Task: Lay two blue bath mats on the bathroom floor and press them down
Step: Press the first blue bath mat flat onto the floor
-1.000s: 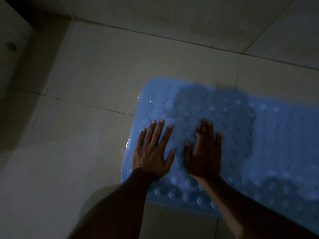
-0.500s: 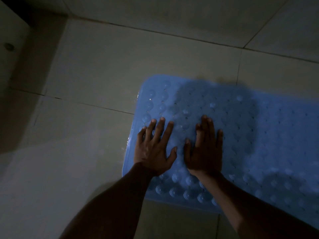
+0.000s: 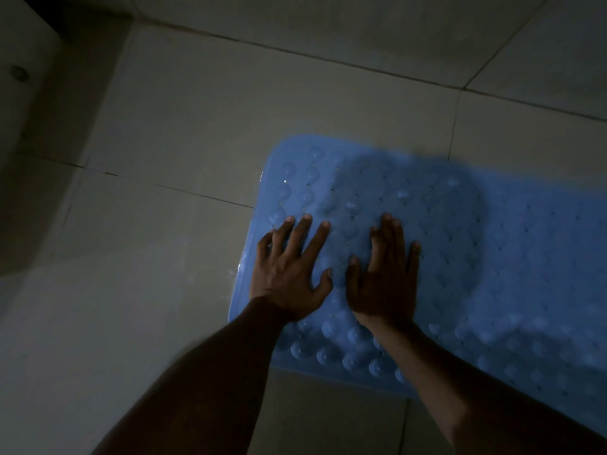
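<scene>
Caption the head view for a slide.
Left hand and right hand lie flat on a blue bath mat on tiled floor.

Both forearms are reaching forward, the left hand lying palm-down with fingers spread, the right hand flat beside it, fingers together.

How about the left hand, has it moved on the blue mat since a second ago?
No. The left hand lies flat at the same spot on the blue mat, just as far from the mat's left edge as before.
</scene>
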Demonstrator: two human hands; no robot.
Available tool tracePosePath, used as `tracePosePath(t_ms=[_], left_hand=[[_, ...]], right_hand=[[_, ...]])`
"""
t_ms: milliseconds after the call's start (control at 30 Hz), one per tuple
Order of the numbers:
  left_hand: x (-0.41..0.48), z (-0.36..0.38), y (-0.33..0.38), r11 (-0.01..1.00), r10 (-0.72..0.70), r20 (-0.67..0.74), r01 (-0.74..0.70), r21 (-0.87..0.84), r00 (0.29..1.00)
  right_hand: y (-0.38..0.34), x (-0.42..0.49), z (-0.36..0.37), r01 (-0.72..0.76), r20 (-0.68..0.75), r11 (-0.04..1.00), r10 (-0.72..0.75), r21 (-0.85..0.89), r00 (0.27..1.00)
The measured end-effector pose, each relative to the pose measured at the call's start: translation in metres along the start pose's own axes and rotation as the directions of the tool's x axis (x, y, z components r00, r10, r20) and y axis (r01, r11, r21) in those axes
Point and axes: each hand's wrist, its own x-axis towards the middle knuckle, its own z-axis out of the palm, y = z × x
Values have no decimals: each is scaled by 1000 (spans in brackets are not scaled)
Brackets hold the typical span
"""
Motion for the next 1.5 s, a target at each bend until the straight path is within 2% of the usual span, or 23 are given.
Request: tracePosePath(t_ms=[133,267,400,533,833,1033,1167,1333,1500], left_hand=[[-2,1,-2,999,-6,-30,5,-36,1000],[-2,6,-2,997,-7,-39,4,-81,999],[-18,6,-1,989,-40,-87,27,-143,995],[-35,10,-7,995,-21,-26,18,-95,999],[-34,14,-11,996,-12,-80,4,-91,997],[-34,15,-6,998,-29,-86,25,-54,996],[-37,14,20,994,-86,-39,83,-65,996],[-38,14,22,992,-92,5,92,-81,996],[-37,13,21,993,-95,-15,94,-72,995]], right_hand=[[-17,-3,1,24,-52,998,-21,58,998],[-21,-11,9,127,-6,990,-128,-56,992],[-20,-10,8,124,26,987,-122,-99,992],[-20,-12,4,137,20,987,-136,-80,991],[-7,-20,-10,172,-17,985,-172,-24,985],[16,-34,-6,200,125,971,-183,-135,975],[15,-34,-6,196,79,976,-189,-98,979],[15,-34,-8,192,66,979,-188,-74,980],[43,-30,-25,218,12,976,-218,-10,976]])
